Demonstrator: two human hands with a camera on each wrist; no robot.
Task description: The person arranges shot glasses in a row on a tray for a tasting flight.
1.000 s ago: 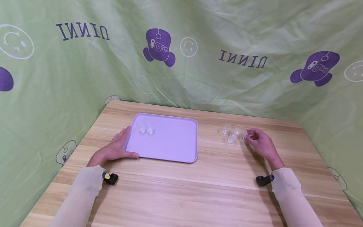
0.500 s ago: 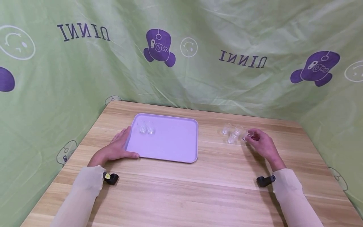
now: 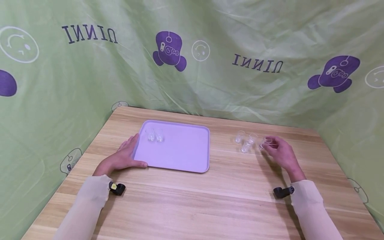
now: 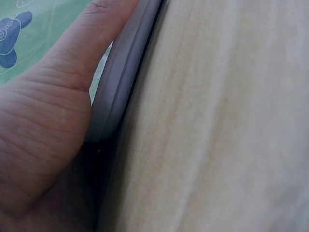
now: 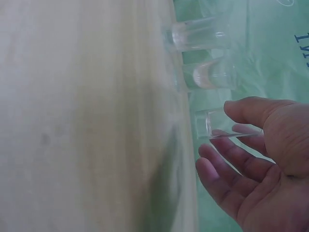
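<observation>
My right hand [image 3: 282,154] pinches a small clear shot glass [image 5: 208,122] between thumb and fingers, upright and just over the tabletop. Left of it stand three more shot glasses [image 3: 240,137], grouped close together; two of them show in the right wrist view. On the left, a purple tray [image 3: 180,150] lies flat, with two shot glasses [image 3: 155,135] side by side near its back left corner. My left hand [image 3: 123,157] rests spread against the tray's front left corner, fingers along the left side and thumb along the front edge. The left wrist view shows the thumb against the rim.
The wooden table [image 3: 192,203] extends in front of both hands. A green curtain [image 3: 210,90] with purple figures hangs behind and beside it. Bare tabletop lies between the tray and the glasses on the right.
My right hand has shifted slightly to the right with the held shot glass, widening the gap to the other glasses. The left hand stays still at the tray.
</observation>
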